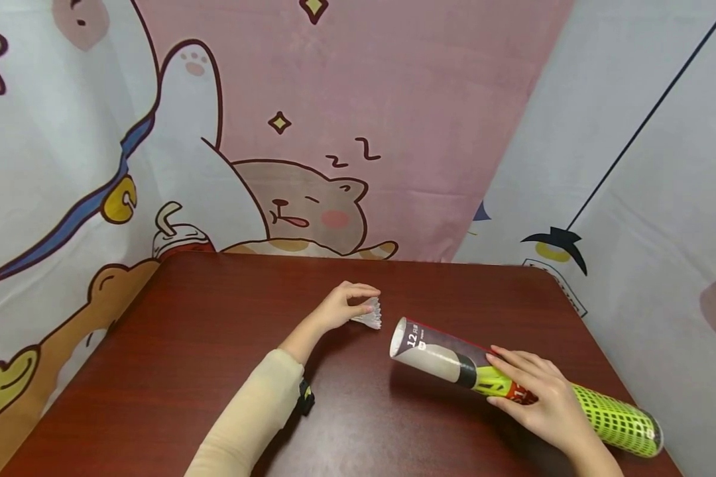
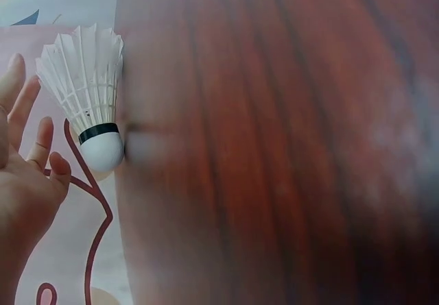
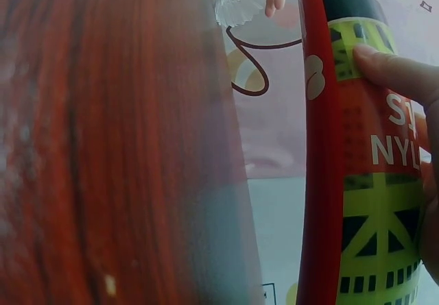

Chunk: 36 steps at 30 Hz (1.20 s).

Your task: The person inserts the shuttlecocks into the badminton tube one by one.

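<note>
A white shuttlecock (image 2: 84, 86) with a black band lies on its side on the table, its round cork end visible in the left wrist view. My left hand (image 1: 345, 307) is right beside it, fingers and thumb spread apart; in the left wrist view the fingers show a gap from the feathers. My right hand (image 1: 545, 401) grips a shuttlecock tube (image 1: 438, 358) around its middle. The tube's open white mouth tilts up towards the shuttlecock. Yellow-green netting print covers the tube's far right end. In the right wrist view, the thumb presses on the tube's printed side.
The dark red-brown wooden table (image 1: 215, 358) spans the space below both hands. Behind and at the sides hangs a cartoon-printed curtain (image 1: 429, 132) in pink and white. A small black device (image 1: 305, 397) sits at the left wrist.
</note>
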Available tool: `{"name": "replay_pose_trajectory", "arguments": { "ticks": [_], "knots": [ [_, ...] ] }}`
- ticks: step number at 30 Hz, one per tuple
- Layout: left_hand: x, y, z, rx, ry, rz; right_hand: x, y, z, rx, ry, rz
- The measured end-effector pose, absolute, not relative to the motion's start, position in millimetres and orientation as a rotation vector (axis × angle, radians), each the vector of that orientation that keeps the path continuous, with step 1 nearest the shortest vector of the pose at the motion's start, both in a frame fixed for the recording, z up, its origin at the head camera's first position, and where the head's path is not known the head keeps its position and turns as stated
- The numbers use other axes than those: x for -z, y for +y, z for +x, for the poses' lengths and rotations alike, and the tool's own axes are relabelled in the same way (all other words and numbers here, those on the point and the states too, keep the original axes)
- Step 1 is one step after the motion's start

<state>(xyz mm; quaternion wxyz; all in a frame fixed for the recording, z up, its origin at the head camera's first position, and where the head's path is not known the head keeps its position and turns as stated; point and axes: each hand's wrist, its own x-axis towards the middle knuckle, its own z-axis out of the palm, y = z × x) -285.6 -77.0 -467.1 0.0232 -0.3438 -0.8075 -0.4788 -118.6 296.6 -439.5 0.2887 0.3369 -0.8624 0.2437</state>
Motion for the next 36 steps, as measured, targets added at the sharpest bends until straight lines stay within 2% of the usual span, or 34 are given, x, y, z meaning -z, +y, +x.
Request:
{"name": "replay_pose_trajectory", "arguments": {
  "ticks": [18,28,36],
  "knots": [
    [473.4,-82.2,-289.5,1.386,-2.552,-1.042,438.8,296.3,-118.7,-0.644,-2.311,0.899],
    [470.0,-80.1,-289.5,1.380,-2.581,-1.194,439.0,296.8,-115.9,-0.647,-2.367,0.877],
    [472.2,-84.3,-292.1,1.367,-2.582,-1.021,438.2,297.6,-116.1,-0.637,-2.378,0.861]
  ]
}}
